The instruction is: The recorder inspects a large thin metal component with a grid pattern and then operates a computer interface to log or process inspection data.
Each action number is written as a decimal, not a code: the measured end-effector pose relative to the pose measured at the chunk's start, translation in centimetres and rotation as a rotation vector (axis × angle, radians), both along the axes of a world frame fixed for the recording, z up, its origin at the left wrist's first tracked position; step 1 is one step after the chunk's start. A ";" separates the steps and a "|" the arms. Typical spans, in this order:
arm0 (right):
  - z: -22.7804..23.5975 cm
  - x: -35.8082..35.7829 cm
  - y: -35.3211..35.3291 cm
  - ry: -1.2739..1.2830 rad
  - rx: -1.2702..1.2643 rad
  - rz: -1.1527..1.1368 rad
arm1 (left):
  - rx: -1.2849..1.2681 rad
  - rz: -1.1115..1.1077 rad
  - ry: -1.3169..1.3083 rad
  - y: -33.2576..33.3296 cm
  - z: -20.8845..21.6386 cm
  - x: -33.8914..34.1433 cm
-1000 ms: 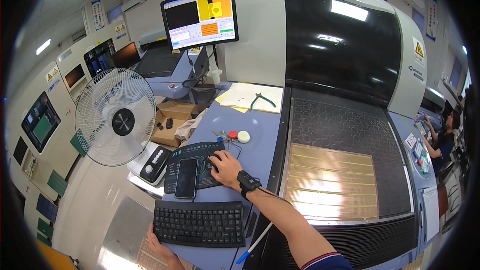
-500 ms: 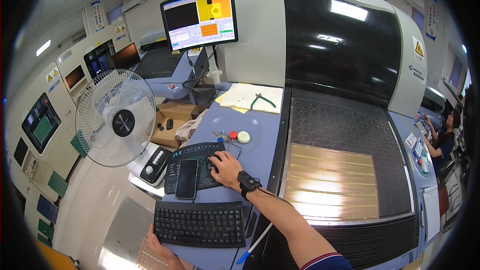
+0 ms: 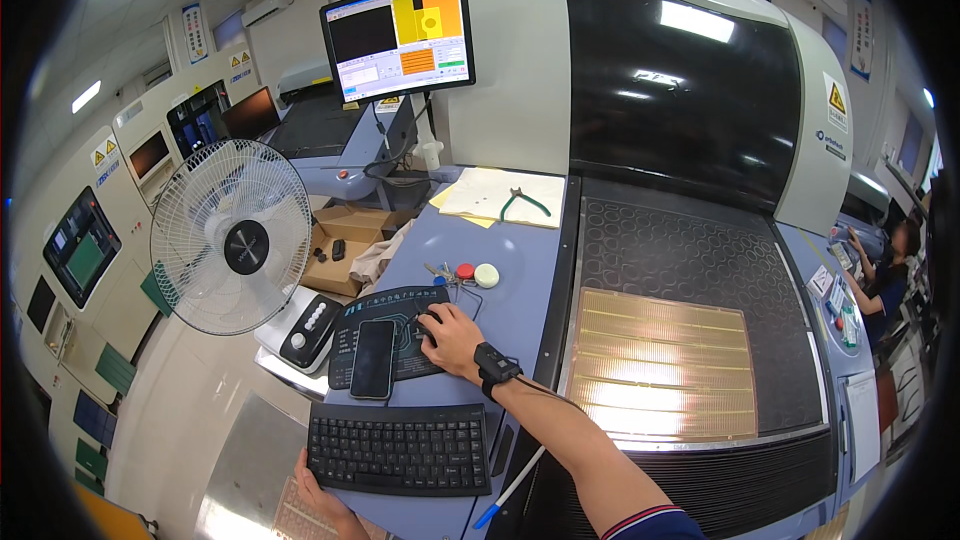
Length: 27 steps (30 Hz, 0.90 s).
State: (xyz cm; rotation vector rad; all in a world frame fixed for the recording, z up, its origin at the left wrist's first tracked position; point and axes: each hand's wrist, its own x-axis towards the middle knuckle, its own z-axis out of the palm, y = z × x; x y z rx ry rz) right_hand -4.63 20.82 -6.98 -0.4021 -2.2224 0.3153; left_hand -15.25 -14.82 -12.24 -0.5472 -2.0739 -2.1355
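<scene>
My right hand [image 3: 452, 338], with a black strap at the wrist, rests closed over a black computer mouse [image 3: 430, 317] on a dark mouse pad [image 3: 395, 308]. A black phone [image 3: 373, 359] lies on the pad just left of that hand. Low at the left, my left hand [image 3: 322, 502] touches the front left corner of a black keyboard [image 3: 399, 448] and lies over a patterned panel below the desk edge. Whether it grips anything is hidden. A monitor [image 3: 398, 37] with yellow and orange windows stands beyond the desk.
A white standing fan [image 3: 232, 237] is at the left. A gold panel [image 3: 663, 363] lies on the machine's black mat at the right. Green-handled pliers [image 3: 523, 202] lie on papers, with a red and a white round knob [image 3: 476, 272] nearer. Another person [image 3: 893, 268] works far right.
</scene>
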 end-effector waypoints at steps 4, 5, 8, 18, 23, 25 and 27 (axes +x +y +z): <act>0.0 0.0 0.0 -0.002 -0.003 0.001 | 0.011 -0.006 0.008 -0.1 -0.2 -0.2; 0.1 0.0 0.0 -0.002 -0.003 0.001 | 0.011 -0.006 0.008 -0.1 -0.3 -0.3; 0.2 0.0 -0.1 -0.030 -0.006 0.006 | 0.027 -0.007 0.001 -0.2 -0.5 -0.4; 0.5 0.0 -0.1 -0.054 -0.071 -0.028 | -0.038 0.013 0.023 -0.3 -0.4 -0.4; 0.5 0.0 -0.1 -0.059 -0.074 -0.032 | -0.030 0.023 0.035 -0.3 -0.9 -0.6; 0.6 0.0 -0.2 -0.068 -0.100 -0.029 | 0.012 0.002 0.013 -0.2 -0.8 -0.5; 0.6 0.0 -0.2 -0.070 -0.105 -0.027 | 0.015 -0.007 0.012 -0.3 -0.9 -0.6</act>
